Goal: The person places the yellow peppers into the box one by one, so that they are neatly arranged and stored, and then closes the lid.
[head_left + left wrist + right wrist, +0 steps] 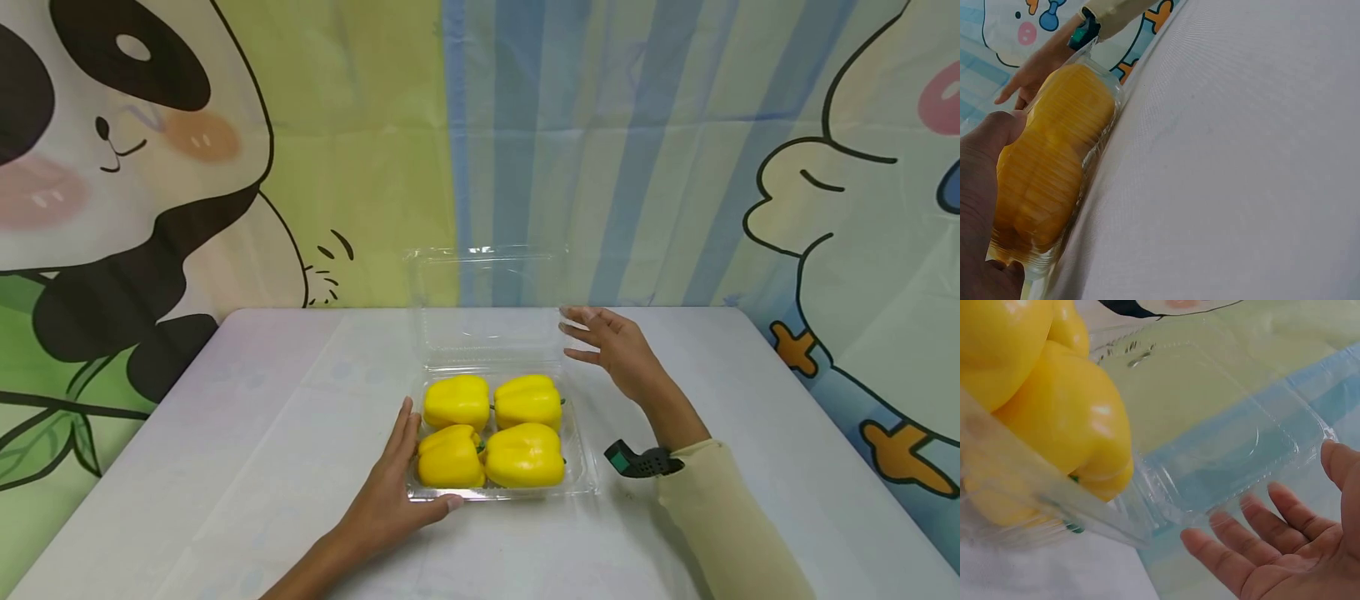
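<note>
Four-sided and clear, a plastic clamshell container [581,479] sits on the table with its lid [487,333] raised at the back. Several yellow bell peppers [525,455] lie in its base in two rows. My left hand [393,483] spans the front left corner, its extended fingers along the left wall and its thumb over the front rim; the left wrist view shows that thumb [1007,128] at the rim. Beside the lid's right edge is my right hand [618,346], fingers spread, with fingertips [1194,539] right at the clear plastic in the right wrist view.
A white-covered table [247,433] extends around the container. Behind it hangs a cloth backdrop [375,150] with cartoon animals and blue stripes. A dark band [645,461] with a green end circles the right wrist, below a pale yellow sleeve [727,517].
</note>
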Tool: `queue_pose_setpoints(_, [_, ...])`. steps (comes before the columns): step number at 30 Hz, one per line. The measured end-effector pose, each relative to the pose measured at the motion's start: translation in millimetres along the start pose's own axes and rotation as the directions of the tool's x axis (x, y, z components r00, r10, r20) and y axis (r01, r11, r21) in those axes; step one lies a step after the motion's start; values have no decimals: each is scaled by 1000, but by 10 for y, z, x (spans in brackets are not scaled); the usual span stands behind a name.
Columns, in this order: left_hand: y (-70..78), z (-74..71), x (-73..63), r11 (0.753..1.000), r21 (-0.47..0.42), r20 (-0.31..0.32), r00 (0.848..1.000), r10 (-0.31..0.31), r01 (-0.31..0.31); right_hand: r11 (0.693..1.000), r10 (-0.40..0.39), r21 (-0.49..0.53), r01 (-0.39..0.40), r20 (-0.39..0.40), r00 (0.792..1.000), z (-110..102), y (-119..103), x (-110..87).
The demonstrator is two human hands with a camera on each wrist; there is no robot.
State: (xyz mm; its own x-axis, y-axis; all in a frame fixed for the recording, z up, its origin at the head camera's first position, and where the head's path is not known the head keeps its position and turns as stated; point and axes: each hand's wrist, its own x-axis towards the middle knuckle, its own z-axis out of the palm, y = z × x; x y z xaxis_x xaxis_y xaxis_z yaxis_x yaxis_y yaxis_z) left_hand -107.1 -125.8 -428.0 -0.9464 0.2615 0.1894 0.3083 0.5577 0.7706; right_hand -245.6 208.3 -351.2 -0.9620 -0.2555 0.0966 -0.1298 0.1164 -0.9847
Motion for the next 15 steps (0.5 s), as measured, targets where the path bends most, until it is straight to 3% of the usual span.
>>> queue_pose_setpoints(7, [-11,0,3,1000,-4,-1,1000,6,-6,996,69,-46,-71,-33,997,27,-118,-34])
queue_pose_setpoints(15, [2,-2,0,1000,-7,1,1000,-4,4,994,59,-94,-60,-15,998,40,-233,-93])
